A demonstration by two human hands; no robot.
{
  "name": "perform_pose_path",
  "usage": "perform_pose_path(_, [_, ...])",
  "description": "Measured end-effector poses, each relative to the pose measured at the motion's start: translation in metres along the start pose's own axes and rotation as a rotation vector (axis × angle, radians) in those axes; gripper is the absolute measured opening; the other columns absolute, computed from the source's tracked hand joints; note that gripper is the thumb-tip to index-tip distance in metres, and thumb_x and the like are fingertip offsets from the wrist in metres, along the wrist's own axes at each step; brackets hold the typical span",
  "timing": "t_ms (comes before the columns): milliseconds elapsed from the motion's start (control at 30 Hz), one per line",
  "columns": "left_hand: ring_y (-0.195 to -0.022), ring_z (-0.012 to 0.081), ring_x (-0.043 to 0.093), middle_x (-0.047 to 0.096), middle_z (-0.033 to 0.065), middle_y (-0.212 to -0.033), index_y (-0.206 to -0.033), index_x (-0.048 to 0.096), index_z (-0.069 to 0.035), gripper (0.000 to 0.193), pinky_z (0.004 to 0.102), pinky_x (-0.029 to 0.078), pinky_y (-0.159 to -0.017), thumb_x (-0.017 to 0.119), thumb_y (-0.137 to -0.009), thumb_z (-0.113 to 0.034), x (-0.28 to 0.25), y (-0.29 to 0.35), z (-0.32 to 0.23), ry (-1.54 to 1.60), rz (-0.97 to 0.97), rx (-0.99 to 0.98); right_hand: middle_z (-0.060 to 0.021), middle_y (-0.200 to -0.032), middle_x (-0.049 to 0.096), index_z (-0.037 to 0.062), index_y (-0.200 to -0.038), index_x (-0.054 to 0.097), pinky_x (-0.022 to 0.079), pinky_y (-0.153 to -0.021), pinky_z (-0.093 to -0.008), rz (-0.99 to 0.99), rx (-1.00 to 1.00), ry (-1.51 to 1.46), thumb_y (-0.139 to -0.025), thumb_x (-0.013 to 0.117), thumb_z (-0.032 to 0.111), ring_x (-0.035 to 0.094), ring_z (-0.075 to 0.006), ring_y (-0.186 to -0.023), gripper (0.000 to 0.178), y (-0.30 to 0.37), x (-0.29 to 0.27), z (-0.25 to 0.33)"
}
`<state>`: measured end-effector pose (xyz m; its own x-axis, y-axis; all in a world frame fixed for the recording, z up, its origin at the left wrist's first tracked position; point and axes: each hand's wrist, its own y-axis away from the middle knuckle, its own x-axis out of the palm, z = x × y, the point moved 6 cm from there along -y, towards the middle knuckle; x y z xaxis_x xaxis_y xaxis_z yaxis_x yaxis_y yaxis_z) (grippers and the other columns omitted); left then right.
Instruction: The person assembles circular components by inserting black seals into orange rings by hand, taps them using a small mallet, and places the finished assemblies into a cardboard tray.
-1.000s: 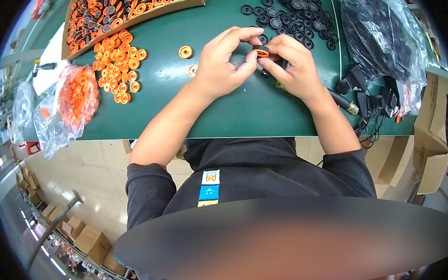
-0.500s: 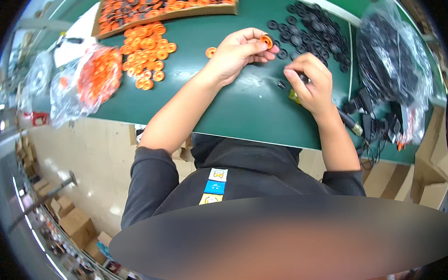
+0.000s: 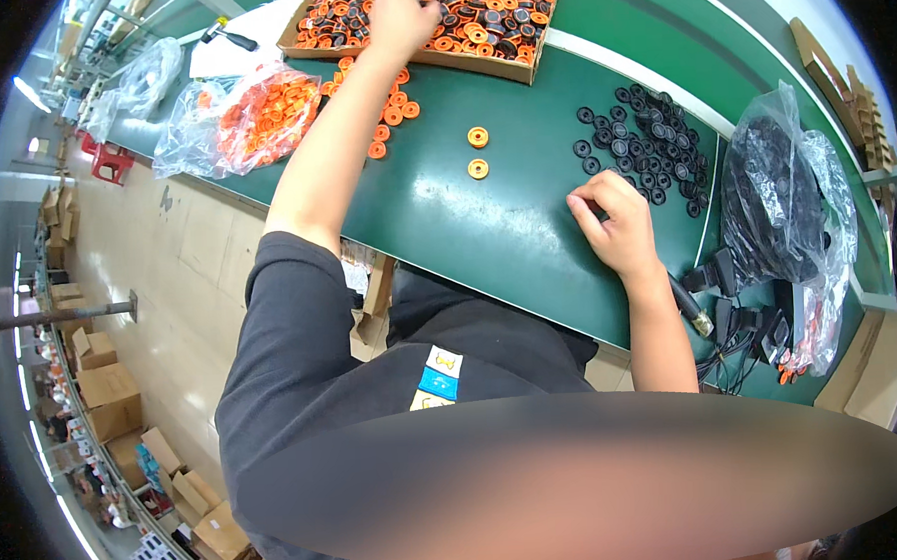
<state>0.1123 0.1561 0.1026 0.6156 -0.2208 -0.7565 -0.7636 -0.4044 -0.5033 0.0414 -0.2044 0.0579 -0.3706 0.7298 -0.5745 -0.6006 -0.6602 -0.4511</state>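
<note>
My left hand (image 3: 404,22) is stretched far forward over the shallow cardboard box (image 3: 479,66), which is full of orange-and-black round pieces. Its fingers point away, mostly hidden behind the back of the hand, so their grip does not show. My right hand (image 3: 616,221) is low over the right side of the table, fingers curled in and thumb against them. Whatever it may hold is hidden. Just beyond it lies a spread of black wheel-like discs (image 3: 653,151). Two orange rings, one upper (image 3: 477,137) and one lower (image 3: 478,169), lie apart in the middle of the table.
Loose orange rings (image 3: 393,114) lie beside my left forearm. Left of them sits a clear bag of orange parts (image 3: 266,118). A bag of black parts (image 3: 775,186) stands at the right, near a black-handled tool (image 3: 692,307) and cables. The green table's (image 3: 446,225) front edge runs before my body.
My left hand has gone from the table's middle, where it held an orange ring, forward to the box. A second orange ring now lies mid-table. My right hand stays curled; the view has turned.
</note>
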Motion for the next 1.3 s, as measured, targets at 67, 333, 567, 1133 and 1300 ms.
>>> perform_pose_path(67, [-0.103, 0.0309, 0.067, 0.067, 0.0216, -0.112, -0.125, 0.061, -0.003, 0.048, 0.0442, 0.053, -0.092, 0.067, -0.089, -0.034, 0.032, 0.01, 0.008, -0.218, -0.05, 0.318, -0.0103, -0.078, 0.062, 0.0005, -0.083, 0.068, 0.052, -0.063, -0.0331, 0.028, -0.013, 0.0, -0.08, 0.074, 0.005, 0.063, -0.024, -0.068, 0.007, -0.002, 0.003, 0.006])
perform_pose_path(333, [-0.11, 0.0421, 0.057, 0.057, 0.0274, -0.121, -0.118, 0.059, 0.002, 0.045, 0.0498, 0.047, -0.096, 0.066, -0.088, -0.031, 0.039, -0.007, -0.003, -0.194, 0.026, 0.257, -0.0112, -0.08, 0.062, 0.0013, -0.084, 0.069, 0.052, -0.065, -0.0352, 0.108, -0.008, 0.062, -0.082, 0.072, 0.008, 0.064, -0.0267, -0.071, 0.008, 0.005, 0.009, 0.002])
perform_pose_path(567, [-0.114, 0.0409, 0.058, 0.061, 0.0283, -0.118, -0.11, 0.065, 0.002, 0.035, 0.0465, 0.048, -0.097, 0.064, -0.088, -0.025, -0.024, 0.052, -0.062, -0.014, -0.183, 0.603, -0.0125, -0.082, 0.062, 0.0006, -0.086, 0.068, 0.052, -0.069, -0.0369, 0.099, -0.005, 0.062, -0.082, 0.073, 0.01, 0.064, -0.0296, -0.076, 0.011, 0.004, 0.005, -0.002])
perform_pose_path(1133, [-0.094, 0.0351, 0.064, 0.064, 0.0159, -0.095, -0.103, 0.069, -0.004, 0.02, 0.0439, 0.052, -0.086, 0.058, -0.087, -0.007, 0.03, 0.169, -0.122, -0.051, 0.387, 0.534, -0.0151, -0.115, 0.06, 0.0048, -0.114, 0.067, 0.051, -0.094, -0.0422, 0.135, 0.126, 0.477, -0.081, 0.072, 0.01, 0.06, -0.0348, -0.108, 0.034, -0.01, 0.016, -0.027])
perform_pose_path(1300, [-0.095, 0.0344, 0.064, 0.064, 0.0143, -0.098, -0.102, 0.07, -0.004, 0.021, 0.0435, 0.052, -0.086, 0.059, -0.084, -0.006, 0.039, 0.164, -0.144, 0.195, 0.291, 0.486, -0.0143, -0.106, 0.059, 0.0047, -0.106, 0.068, 0.053, -0.087, -0.0423, 0.162, 0.256, 0.436, -0.079, 0.074, 0.01, 0.063, -0.0351, -0.098, 0.028, -0.013, 0.015, -0.023])
